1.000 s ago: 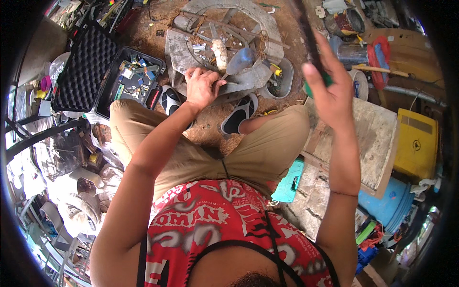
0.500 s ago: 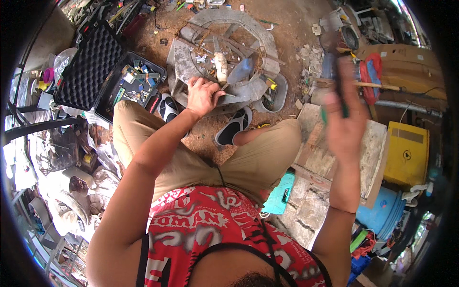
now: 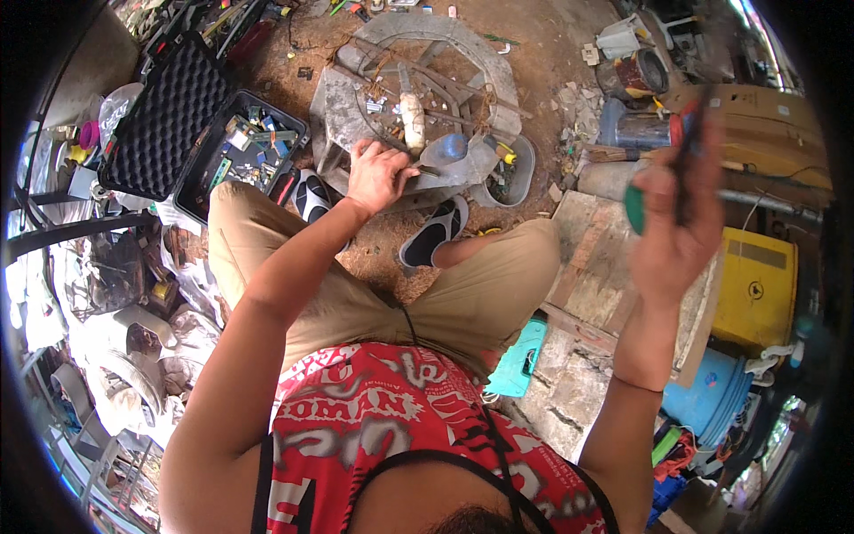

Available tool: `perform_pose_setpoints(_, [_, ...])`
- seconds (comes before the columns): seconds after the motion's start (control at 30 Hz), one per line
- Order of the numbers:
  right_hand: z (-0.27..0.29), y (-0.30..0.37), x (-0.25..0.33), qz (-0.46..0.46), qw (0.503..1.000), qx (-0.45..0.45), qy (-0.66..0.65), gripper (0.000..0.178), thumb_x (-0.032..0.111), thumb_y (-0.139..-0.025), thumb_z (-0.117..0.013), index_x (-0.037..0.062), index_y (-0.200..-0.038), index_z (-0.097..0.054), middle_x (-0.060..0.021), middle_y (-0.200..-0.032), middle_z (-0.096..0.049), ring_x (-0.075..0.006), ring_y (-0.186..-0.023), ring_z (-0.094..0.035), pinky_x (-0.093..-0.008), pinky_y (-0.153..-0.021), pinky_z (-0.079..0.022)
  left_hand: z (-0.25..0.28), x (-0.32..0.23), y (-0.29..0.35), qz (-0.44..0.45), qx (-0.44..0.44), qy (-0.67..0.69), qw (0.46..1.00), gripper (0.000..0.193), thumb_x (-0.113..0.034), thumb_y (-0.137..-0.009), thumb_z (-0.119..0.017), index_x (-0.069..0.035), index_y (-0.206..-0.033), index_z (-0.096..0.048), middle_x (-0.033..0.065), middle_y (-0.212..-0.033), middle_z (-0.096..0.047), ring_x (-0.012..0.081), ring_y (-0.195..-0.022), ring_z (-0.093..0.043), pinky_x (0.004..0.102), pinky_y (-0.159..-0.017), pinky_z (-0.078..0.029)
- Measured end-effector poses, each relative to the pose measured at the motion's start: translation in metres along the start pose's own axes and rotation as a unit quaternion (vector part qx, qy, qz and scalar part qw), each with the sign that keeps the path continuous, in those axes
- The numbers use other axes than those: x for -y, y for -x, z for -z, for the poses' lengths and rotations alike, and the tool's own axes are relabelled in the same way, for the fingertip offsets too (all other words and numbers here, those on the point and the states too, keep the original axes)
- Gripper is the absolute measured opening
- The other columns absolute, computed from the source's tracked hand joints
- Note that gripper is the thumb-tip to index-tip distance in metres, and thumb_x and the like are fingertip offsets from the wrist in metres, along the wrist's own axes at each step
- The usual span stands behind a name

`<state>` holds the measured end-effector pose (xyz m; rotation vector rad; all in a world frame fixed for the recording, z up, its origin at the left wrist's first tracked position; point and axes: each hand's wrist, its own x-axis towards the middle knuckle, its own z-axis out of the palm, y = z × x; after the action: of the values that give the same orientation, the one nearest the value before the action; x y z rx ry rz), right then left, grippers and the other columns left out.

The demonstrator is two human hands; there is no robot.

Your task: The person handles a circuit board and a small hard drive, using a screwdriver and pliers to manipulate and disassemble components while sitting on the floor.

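Observation:
My left hand (image 3: 378, 175) rests at the near rim of a grey, worn octagonal frame (image 3: 485, 49) on the ground. Its fingers pinch a small thin piece (image 3: 429, 170) lying along that rim; its kind is too small to tell. Raised at the right, my right hand (image 3: 673, 218) is closed round a long dark tool (image 3: 689, 165). Motion blurs this tool, and its head cannot be made out; a green part (image 3: 634, 209) shows beside the fingers. On the frame, near my left hand, lie a blue rounded object (image 3: 447, 148) and a pale, wrapped handle-like object (image 3: 411, 120).
An open black case (image 3: 182, 200) with small parts lies left of my knees. A grey tub (image 3: 525, 173) stands beside the frame. Under my right arm is a wooden board (image 3: 587, 258), with a yellow box (image 3: 756, 285) and blue bucket (image 3: 712, 392) further right. A teal case (image 3: 519, 360) lies by my thigh.
My right hand has swung to the right with the dark tool. My left hand stays at the rim, nearly unmoved. The blue object looks slightly shifted.

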<state>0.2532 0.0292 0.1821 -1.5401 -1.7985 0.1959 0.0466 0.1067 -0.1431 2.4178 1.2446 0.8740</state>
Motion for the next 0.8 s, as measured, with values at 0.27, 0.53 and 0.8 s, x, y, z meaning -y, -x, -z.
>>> perform_pose_setpoints(0.27, [-0.027, 0.034, -0.023, -0.053, 0.97, 0.227, 0.063, 0.039, 0.019, -0.096, -0.053, -0.0006, -0.129, -0.051, -0.016, -0.134, -0.052, -0.0218, -0.126, -0.048, -0.0347, -0.103, -0.038, 0.0, -0.004, -0.004, -0.014, 0.013, 0.014, 1.0, 0.024, -0.036, -0.083, -0.063, -0.014, -0.075, -0.06, 0.0009, -0.08, -0.066, 0.022, -0.085, -0.056, 0.0442, -0.092, -0.033])
perform_pose_setpoints(0.53, [-0.008, 0.015, -0.014, 0.113, 0.992, -0.044, -0.021, 0.041, 0.019, -0.093, -0.058, 0.0028, -0.131, -0.052, -0.0077, -0.09, -0.062, -0.0171, -0.076, -0.059, -0.0332, -0.071, -0.049, -0.003, 0.0, -0.002, -0.016, -0.001, 0.029, 0.999, 0.024, -0.035, -0.082, -0.065, -0.012, -0.075, -0.059, 0.0029, -0.079, -0.063, 0.0246, -0.083, -0.055, 0.044, -0.092, -0.033])
perform_pose_setpoints(0.8, [-0.006, 0.012, -0.005, 0.033, 0.992, 0.065, 0.104, 0.047, 0.021, -0.095, -0.055, 0.0026, -0.137, -0.046, -0.0152, -0.135, -0.052, -0.0242, -0.121, -0.053, -0.0345, -0.1, -0.039, -0.002, 0.0, 0.004, -0.011, 0.013, 0.019, 1.0, 0.025, -0.037, -0.083, -0.063, -0.014, -0.076, -0.06, 0.0007, -0.08, -0.066, 0.0218, -0.086, -0.056, 0.0433, -0.095, -0.032])
